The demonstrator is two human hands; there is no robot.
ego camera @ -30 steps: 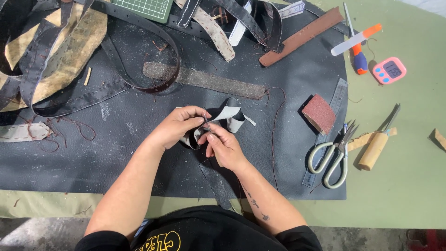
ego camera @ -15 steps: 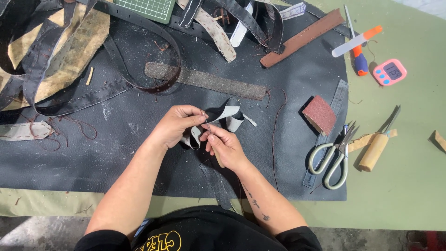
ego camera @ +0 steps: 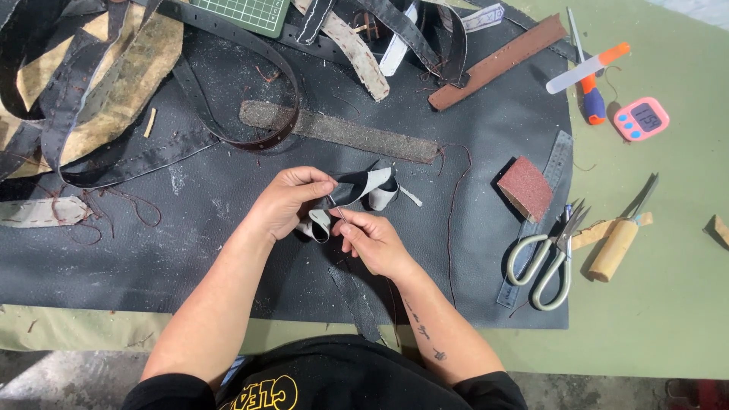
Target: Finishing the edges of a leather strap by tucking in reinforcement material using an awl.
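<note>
Above the dark mat (ego camera: pixel 228 250), left of the scissors (ego camera: pixel 543 254): left hand (ego camera: pixel 285 201) pinched shut on a curled black-and-white leather strap (ego camera: pixel 357 190); right hand (ego camera: pixel 376 243) just below, fingertips closed on a thin needle (ego camera: pixel 338 209) touching the strap.

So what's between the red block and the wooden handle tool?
In the head view, the scissors and a ruler lie between the red block and the wooden tool.

The right hand (ego camera: pixel 373 241) has dropped slightly, pinching a needle (ego camera: pixel 339 209). The curled leather strap (ego camera: pixel 363 188) has unrolled toward the right.
</note>
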